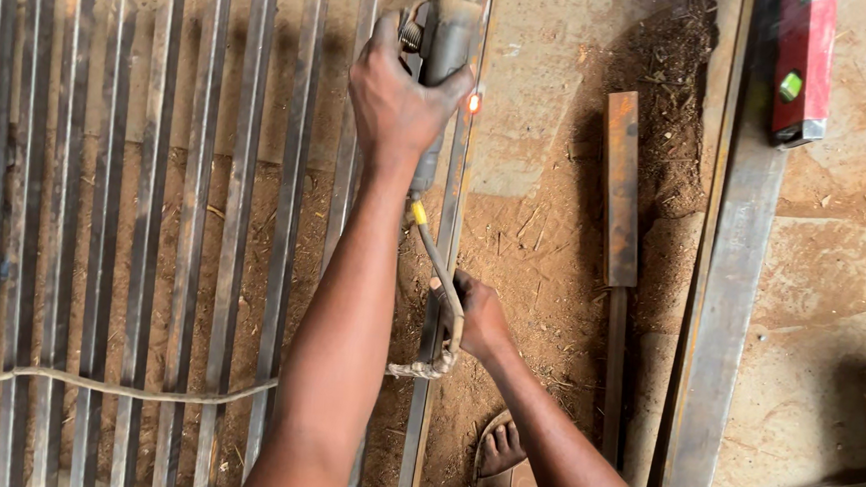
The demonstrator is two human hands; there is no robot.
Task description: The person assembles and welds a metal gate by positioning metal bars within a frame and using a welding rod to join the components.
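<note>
Angle grinder [443, 49] at 12 o'clock on metal grille [155, 206], sparking; likely heavy, rigid, best taken by its body. Gripped tight by left hand [399, 101]. Cable [438, 274] pinched in right hand [476, 316] at 6 o'clock. Red level [803, 66] at 2 o'clock.

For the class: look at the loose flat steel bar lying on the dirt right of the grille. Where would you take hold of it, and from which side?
Probably grip the flat steel bar near its upper, wider half, coming from above with fingers across its width. It lies flat and lengthwise on the dirt floor, with open ground on its left. The long steel beam lies close on its right, so approaching from the left looks easier.
</note>
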